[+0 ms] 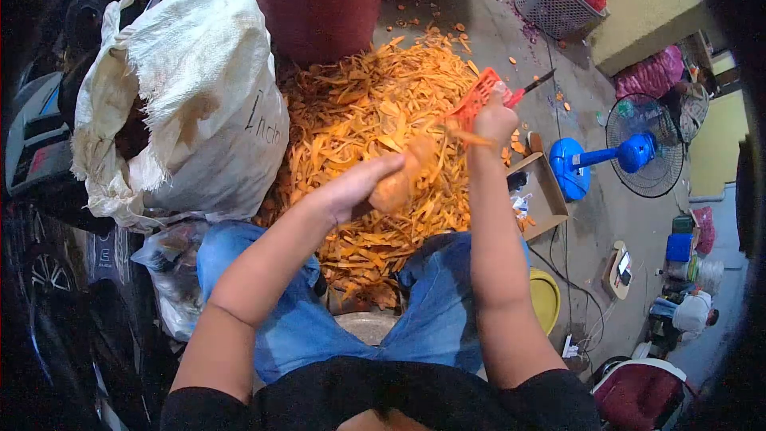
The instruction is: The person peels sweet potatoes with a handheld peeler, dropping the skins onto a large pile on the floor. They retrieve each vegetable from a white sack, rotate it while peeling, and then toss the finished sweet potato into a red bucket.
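Note:
My left hand (359, 189) is wrapped round an orange peeled vegetable (396, 185), its far end blurred by motion. To the right, my right hand (495, 121) grips a red peeler (476, 98) with a wide slotted body. A knife (533, 87) with a red handle and dark blade sticks out to the right of the same hand. A strip of peel (469, 137) hangs in the air beside the peeler. Below both hands a large heap of orange peelings (359, 124) covers the floor between my knees.
A white sack (203, 96) stands left, beside a red tub (311, 8). On the right are a cardboard box (542, 195), a blue fan (570, 168), cables and a yellow-green basin (544, 301). A basket (553, 1) stands at the back. A person (692, 311) is far right.

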### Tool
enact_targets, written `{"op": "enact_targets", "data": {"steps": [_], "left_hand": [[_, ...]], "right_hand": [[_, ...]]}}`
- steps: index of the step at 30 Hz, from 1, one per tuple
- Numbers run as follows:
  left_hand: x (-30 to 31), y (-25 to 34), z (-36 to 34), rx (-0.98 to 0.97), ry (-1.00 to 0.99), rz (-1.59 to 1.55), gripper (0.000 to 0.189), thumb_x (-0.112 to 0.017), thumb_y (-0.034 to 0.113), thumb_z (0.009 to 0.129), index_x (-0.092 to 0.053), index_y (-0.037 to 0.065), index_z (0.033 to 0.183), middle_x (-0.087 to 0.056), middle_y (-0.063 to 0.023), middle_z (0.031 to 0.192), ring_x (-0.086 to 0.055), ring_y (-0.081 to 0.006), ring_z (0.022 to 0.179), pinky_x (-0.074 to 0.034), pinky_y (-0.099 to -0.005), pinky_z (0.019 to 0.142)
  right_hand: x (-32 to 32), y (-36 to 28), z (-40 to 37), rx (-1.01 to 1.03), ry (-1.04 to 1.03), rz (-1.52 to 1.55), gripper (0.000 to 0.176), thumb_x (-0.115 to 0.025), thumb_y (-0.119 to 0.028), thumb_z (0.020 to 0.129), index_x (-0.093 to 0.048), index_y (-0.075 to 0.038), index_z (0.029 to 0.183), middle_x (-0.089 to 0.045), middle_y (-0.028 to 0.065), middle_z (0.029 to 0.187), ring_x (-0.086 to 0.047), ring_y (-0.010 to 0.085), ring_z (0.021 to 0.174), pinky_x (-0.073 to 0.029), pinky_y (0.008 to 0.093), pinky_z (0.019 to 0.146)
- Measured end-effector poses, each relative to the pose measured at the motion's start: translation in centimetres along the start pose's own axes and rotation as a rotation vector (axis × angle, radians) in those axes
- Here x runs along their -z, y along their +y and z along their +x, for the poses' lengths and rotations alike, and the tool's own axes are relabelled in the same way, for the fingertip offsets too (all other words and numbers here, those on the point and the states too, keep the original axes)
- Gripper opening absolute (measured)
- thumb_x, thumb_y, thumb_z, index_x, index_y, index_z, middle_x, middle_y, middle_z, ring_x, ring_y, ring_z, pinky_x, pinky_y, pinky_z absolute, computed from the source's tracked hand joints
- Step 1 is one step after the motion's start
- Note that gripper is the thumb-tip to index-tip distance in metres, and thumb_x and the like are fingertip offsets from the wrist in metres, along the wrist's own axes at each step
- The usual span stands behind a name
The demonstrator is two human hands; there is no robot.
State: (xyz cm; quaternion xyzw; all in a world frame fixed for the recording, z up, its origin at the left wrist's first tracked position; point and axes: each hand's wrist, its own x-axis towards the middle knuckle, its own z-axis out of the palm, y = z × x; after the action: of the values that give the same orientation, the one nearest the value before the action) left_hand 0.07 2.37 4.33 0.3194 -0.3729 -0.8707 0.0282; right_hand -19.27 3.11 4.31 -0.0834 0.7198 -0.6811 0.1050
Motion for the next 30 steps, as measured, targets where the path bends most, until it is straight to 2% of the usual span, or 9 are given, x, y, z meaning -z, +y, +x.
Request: {"op": "enact_targets", "data": {"steps": [2,4,7,10,13,15,18,25,30], "left_hand": [[1.0,-0.3,1.2,0.038,0.034,-0.004,0.041,-0.030,0.038,0.084,-0.046,0.005,0.102,-0.054,-0.0052,0.088,-0.052,-0.0125,0.075,-0.043,-0.0271,0.065],[0.6,0.0,1.5,-0.084,0.058,-0.213,0.044,-0.024,0.041,0.085,-0.047,0.006,0.098,-0.055,-0.0060,0.081,-0.053,-0.0130,0.066,-0.044,-0.0261,0.057],[1.7,-0.6,2.0,-0.091,0.106,-0.154,0.044,-0.022,0.039,0.086,-0.047,0.005,0.097,-0.056,-0.0069,0.080,-0.054,-0.0148,0.064,-0.045,-0.0267,0.057],[1.4,-1.0,1.3,-0.034,0.073,-0.025,0.042,-0.024,0.037,0.086,-0.047,0.004,0.099,-0.056,-0.0085,0.083,-0.055,-0.0149,0.067,-0.046,-0.0268,0.060],[-1.0,-0.6,0.0,0.035,0.059,0.011,0.042,-0.024,0.036,0.086,-0.047,0.003,0.097,-0.056,-0.0091,0.080,-0.055,-0.0154,0.065,-0.046,-0.0265,0.059],[-0.8,-0.9,0.2,0.037,0.045,-0.050,0.040,-0.026,0.035,0.086,-0.047,0.003,0.095,-0.055,-0.0091,0.079,-0.055,-0.0172,0.063,-0.046,-0.0286,0.056],[0.7,-0.1,0.8,0.071,-0.044,-0.300,0.037,-0.027,0.035,0.085,-0.046,0.005,0.097,-0.055,-0.0092,0.079,-0.055,-0.0184,0.062,-0.047,-0.0311,0.051],[0.4,0.7,1.3,-0.022,0.098,-0.350,0.032,-0.026,0.030,0.085,-0.047,0.008,0.095,-0.055,-0.0059,0.077,-0.054,-0.0159,0.060,-0.046,-0.0287,0.045],[0.1,-0.1,1.9,-0.078,0.248,-0.383,0.034,-0.022,0.029,0.087,-0.048,0.007,0.092,-0.055,-0.0050,0.075,-0.052,-0.0139,0.053,-0.044,-0.0265,0.043]], "right_hand": [[-0.7,0.0,-3.2,0.075,-0.140,0.163,0.024,-0.046,-0.020,0.081,-0.048,-0.002,0.067,-0.048,0.0012,0.058,-0.041,0.0101,0.052,-0.035,0.0251,0.049],[-1.3,0.7,-5.7,0.358,-0.270,0.026,0.025,-0.047,-0.022,0.081,-0.048,-0.001,0.067,-0.047,0.0012,0.057,-0.039,0.0112,0.050,-0.035,0.0263,0.047],[-1.1,0.4,-7.7,0.444,-0.425,-0.150,0.025,-0.046,-0.022,0.081,-0.048,-0.001,0.068,-0.049,0.0022,0.058,-0.039,0.0124,0.048,-0.035,0.0268,0.047],[-1.5,0.9,-5.3,0.483,-0.234,-0.177,0.025,-0.044,-0.020,0.082,-0.047,-0.001,0.066,-0.048,0.0023,0.056,-0.039,0.0124,0.048,-0.035,0.0273,0.046],[-0.8,0.9,-0.5,0.386,-0.082,0.105,0.025,-0.044,-0.019,0.082,-0.046,-0.002,0.064,-0.047,0.0016,0.053,-0.038,0.0112,0.047,-0.033,0.0278,0.045],[0.2,0.6,1.0,0.087,0.063,0.013,0.024,-0.044,-0.018,0.082,-0.047,-0.003,0.064,-0.046,0.0012,0.053,-0.038,0.0101,0.047,-0.033,0.0274,0.045],[-0.2,0.0,-1.9,0.343,-0.126,0.070,0.024,-0.044,-0.019,0.082,-0.047,-0.003,0.064,-0.046,0.0007,0.055,-0.039,0.0099,0.048,-0.033,0.0265,0.045],[-1.2,0.7,-8.1,0.340,-0.488,0.026,0.028,-0.043,-0.022,0.082,-0.043,-0.001,0.063,-0.041,0.0038,0.051,-0.036,0.0113,0.048,-0.031,0.0276,0.045],[-1.5,1.1,-8.1,0.349,-0.444,-0.034,0.028,-0.043,-0.021,0.082,-0.043,-0.001,0.063,-0.041,0.0062,0.050,-0.035,0.0137,0.047,-0.030,0.0299,0.044]]}}
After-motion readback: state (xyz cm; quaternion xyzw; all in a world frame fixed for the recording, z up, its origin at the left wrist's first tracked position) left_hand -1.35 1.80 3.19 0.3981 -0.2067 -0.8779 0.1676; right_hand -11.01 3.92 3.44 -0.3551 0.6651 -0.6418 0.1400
